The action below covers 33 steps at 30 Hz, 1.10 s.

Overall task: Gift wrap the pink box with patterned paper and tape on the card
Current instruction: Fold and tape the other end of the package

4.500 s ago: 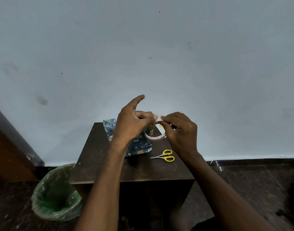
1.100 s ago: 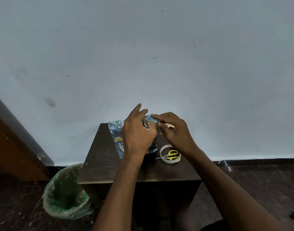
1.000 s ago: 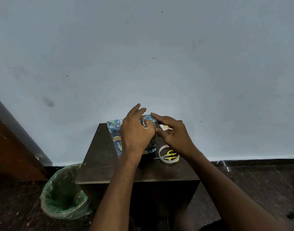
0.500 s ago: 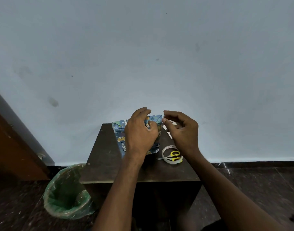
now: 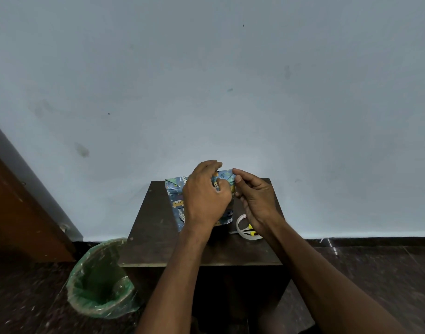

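Head view, looking down at both hands over a small dark brown wooden table (image 5: 156, 232).

- Box wrapped in blue patterned paper with animal prints (image 5: 176, 201) stands on the table under the left hand (image 5: 205, 201). No pink shows; the paper covers every visible face.
- Left hand lies over the box's top and near face, fingers curled against the paper, thumb toward the right edge. It appears to hold a fold down.
- Right hand (image 5: 254, 201) sits just right of the box, fingers bent, thumb and forefinger close at the top right corner. Whether they pinch a strip of tape cannot be told.
- White roll of clear tape (image 5: 241, 229) lies on the table below the right wrist, with yellow-handled scissors (image 5: 251, 228) inside its ring.
- Card: none visible.
- Green-lined waste bin (image 5: 100, 280) on the floor, down-left of the left forearm.

Risks, as judged:
- If the left hand eases off early, the end flap may spring open.
- Any tape may stick to itself or land crooked.
- Pressing hard on the tall box could tip it toward the wall.
- The right forearm could sweep roll and scissors off the table edge.
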Available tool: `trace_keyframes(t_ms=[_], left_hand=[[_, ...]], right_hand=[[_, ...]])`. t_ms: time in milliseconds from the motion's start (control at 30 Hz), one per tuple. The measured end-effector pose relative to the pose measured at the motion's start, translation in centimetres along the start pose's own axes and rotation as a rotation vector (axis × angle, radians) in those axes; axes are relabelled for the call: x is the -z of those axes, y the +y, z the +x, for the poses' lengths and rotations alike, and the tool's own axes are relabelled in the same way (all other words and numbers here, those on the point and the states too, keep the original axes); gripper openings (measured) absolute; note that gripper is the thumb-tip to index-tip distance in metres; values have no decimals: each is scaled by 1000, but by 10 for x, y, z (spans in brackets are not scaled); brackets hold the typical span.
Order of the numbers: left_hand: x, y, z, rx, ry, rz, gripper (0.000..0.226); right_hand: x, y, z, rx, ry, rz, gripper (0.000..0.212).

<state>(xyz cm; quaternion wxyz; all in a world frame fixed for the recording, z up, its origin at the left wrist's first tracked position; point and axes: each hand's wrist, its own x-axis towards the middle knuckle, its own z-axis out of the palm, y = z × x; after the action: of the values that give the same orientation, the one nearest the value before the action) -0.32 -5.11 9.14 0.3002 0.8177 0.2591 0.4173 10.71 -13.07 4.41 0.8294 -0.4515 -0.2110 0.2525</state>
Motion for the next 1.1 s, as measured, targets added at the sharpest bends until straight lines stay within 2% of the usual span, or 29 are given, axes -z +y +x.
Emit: trace_keyframes(t_ms=[100,333,467,533,633,700,767,833,933,1100], left_hand=[[0,0,0,0,-1,-5,48],[0,-4,2,-22,0,-2,46],[0,-6,1,-49,19,-14,47],[-1,-7,1,-70,21,-40,51],[7,-8,-4,-142,60,-123,71],[16,-18,-6,-207,153,8,81],[26,-33,-5,-190,209,133,80],[31,-49,-4,-144,179,152,73],[37,-63,-5,-141,131,4,62],[37,-59,-8,-54,196,-81,68]], right_hand=[[2,-1,1,-40,-52,43,34],[11,-5,5,-20,-136,-24,31],[11,-19,6,-100,-253,25,50],[9,-22,5,-75,-291,-83,61],[5,-19,2,-7,-247,-281,60],[3,-17,2,12,-220,-334,50],[2,-18,1,21,-214,-355,44],[1,-16,2,34,-208,-384,42],[-4,-10,6,60,-157,-409,43],[-16,-3,9,93,-77,-386,61]])
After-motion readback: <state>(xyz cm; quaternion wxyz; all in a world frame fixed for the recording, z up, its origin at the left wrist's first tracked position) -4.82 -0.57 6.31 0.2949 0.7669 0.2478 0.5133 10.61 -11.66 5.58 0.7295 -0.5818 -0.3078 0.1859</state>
